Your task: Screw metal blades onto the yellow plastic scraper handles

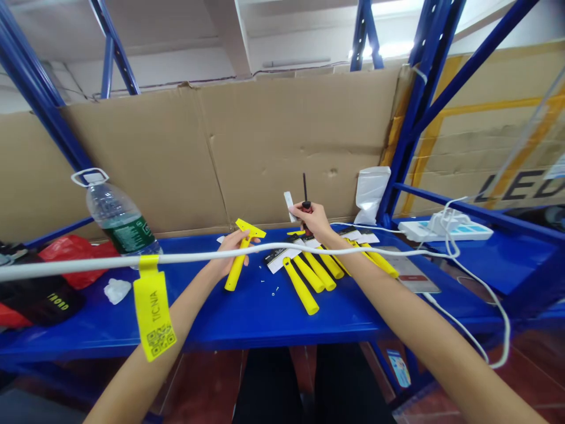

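My left hand (pixel 230 241) is closed around a yellow T-shaped scraper (pixel 237 272), its wide head up and its handle slanting down toward me. My right hand (pixel 316 220) grips a screwdriver (pixel 305 187), the dark shaft pointing upward. Between the fingers of that hand there is also a thin white strip (pixel 288 204); its exact kind is unclear. Several yellow handles (pixel 302 288) lie below and beside my right forearm, on and near black-and-white cards (pixel 277 261). A few tiny screws (pixel 277 288) are scattered on the blue shelf (pixel 247 330) between my hands.
A white cable (pixel 185 257) with a yellow tag (pixel 152 312) crosses in front of my forearms. At left stand a water bottle (pixel 126 218) and a black bag (pixel 48 294). A flat tablet-like device (pixel 410 272) and a power strip (pixel 472 232) lie at right. Cardboard (pixel 282 147) backs the shelf.
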### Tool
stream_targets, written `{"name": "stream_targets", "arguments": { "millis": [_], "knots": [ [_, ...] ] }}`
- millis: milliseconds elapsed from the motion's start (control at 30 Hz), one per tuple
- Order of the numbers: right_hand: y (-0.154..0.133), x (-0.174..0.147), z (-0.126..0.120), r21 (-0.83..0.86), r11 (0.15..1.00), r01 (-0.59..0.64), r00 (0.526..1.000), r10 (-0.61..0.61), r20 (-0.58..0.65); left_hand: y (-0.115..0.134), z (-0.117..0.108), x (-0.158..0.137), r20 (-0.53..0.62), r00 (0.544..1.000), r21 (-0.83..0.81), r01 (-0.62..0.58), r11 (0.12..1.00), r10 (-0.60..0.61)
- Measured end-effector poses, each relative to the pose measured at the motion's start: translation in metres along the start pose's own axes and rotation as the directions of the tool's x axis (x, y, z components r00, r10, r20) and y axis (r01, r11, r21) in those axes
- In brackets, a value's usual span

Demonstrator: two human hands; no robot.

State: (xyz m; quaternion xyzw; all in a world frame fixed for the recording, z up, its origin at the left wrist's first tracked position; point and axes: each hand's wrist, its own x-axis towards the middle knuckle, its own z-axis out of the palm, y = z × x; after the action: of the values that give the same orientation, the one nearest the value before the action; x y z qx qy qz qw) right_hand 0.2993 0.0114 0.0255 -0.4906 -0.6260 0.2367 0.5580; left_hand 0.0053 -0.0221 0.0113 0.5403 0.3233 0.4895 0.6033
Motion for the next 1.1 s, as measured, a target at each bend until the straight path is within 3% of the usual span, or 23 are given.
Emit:
{"name": "stream_targets", "arguments": {
  "millis": [133,333,700,1100],
  "knots": [
    [-0.006,-0.02,0.012,0.213,0.971,-0.105,0.988,0.078,0.132,-0.003,0.004,-0.004,0.104,0.993,0.065,0.04,0.997,-0.046],
    [-0.017,-0.035,0.031,0.272,0.943,-0.193,0.946,0.105,0.307,-0.006,0.006,-0.005,0.15,0.984,0.143,0.074,0.987,-0.095],
    [-0.032,-0.052,0.039,0.237,0.957,-0.164,0.914,0.057,0.402,-0.01,0.01,-0.005,0.153,0.971,0.166,0.156,0.974,-0.182],
    [-0.031,-0.06,0.044,0.236,0.964,-0.126,0.943,0.043,0.329,-0.003,0.013,-0.008,0.161,0.969,0.178,0.159,0.971,-0.189]
  ]
}}
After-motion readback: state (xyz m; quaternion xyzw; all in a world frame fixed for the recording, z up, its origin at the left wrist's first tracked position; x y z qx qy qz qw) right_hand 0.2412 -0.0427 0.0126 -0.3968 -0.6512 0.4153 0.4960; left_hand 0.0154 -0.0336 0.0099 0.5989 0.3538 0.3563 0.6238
